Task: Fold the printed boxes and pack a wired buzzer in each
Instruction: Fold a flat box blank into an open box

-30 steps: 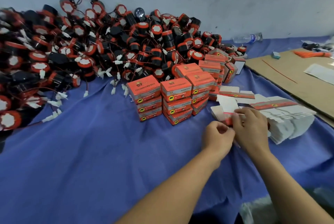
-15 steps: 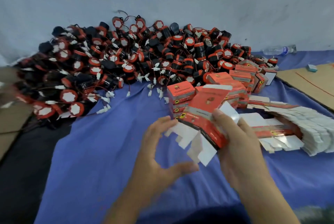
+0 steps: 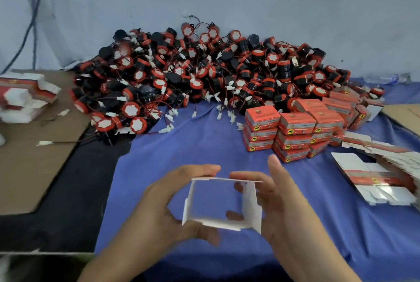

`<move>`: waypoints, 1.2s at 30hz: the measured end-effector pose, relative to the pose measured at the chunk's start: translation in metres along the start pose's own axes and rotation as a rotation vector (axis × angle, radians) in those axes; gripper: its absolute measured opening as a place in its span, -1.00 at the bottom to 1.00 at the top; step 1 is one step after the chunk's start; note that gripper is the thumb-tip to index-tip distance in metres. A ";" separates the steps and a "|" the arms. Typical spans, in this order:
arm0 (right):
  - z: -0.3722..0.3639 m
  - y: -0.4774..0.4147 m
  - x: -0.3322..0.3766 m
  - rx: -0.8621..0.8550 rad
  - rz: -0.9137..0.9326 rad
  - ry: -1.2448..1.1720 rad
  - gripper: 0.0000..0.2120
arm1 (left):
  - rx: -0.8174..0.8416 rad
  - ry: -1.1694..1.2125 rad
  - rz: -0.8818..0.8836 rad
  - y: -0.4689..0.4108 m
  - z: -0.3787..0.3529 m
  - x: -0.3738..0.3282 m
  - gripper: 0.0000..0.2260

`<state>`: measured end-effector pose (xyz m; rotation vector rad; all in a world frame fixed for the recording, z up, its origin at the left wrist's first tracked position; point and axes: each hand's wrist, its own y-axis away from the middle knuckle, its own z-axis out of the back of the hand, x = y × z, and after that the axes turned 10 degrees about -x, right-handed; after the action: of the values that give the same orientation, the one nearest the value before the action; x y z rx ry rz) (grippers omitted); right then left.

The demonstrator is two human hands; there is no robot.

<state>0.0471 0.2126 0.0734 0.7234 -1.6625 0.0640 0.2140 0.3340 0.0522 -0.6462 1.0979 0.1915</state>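
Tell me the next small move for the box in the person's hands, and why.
Probably tuck in the flaps at one end. The box, held between the left hand and right hand, is squared into an open tube: the blue cloth shows straight through it, so anything from the buzzer pile would fall out.

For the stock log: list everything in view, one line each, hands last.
buzzers: a large heap, black and red with white faces, at the back
closed boxes: many, orange-red, stacked right of the heap
flat boxes: two piles, white and red, far right and far left
open box: one, white inside, held front centre
cloth: one, blue, middle and right
cardboard: two sheets, brown, left and right edges
bottle: one, clear, back right
left hand: one, bare, grips the open box's left side
right hand: one, bare, grips its right side
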 end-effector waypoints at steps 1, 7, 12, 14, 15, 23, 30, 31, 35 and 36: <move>0.003 0.003 0.001 0.049 -0.010 0.012 -0.40 | 0.016 0.016 0.004 0.001 0.002 -0.001 -0.23; 0.005 0.012 -0.002 0.304 -0.023 0.123 -0.56 | -0.103 0.105 0.105 0.018 -0.011 -0.003 -0.45; 0.003 0.013 -0.008 0.268 0.071 0.301 -0.72 | -0.131 0.140 0.123 0.020 -0.023 -0.009 -0.28; 0.002 0.013 -0.008 0.274 0.073 0.311 -0.75 | -0.097 0.167 0.117 0.017 -0.026 -0.018 -0.19; 0.002 0.013 -0.008 0.272 0.062 0.292 -0.77 | -0.086 0.178 0.113 0.014 -0.027 -0.023 -0.10; 0.002 0.014 -0.008 0.267 0.036 0.226 -0.81 | -0.058 0.345 0.282 0.010 -0.018 -0.017 -0.42; 0.007 0.026 -0.017 0.266 0.123 0.205 -0.40 | -0.146 0.471 0.357 0.012 -0.017 -0.004 -0.65; 0.011 0.028 -0.019 0.290 0.097 0.173 -0.40 | -0.161 0.496 0.375 0.012 -0.018 -0.003 -0.65; 0.015 0.031 -0.025 0.219 0.133 0.162 -0.45 | -0.197 0.429 0.329 0.015 -0.023 -0.007 -0.74; 0.013 0.030 -0.028 0.182 0.171 0.179 -0.41 | -0.215 0.388 0.305 0.016 -0.025 -0.009 -0.77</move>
<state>0.0221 0.2428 0.0551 0.6893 -1.5559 0.3949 0.1835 0.3340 0.0467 -0.7230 1.5649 0.4653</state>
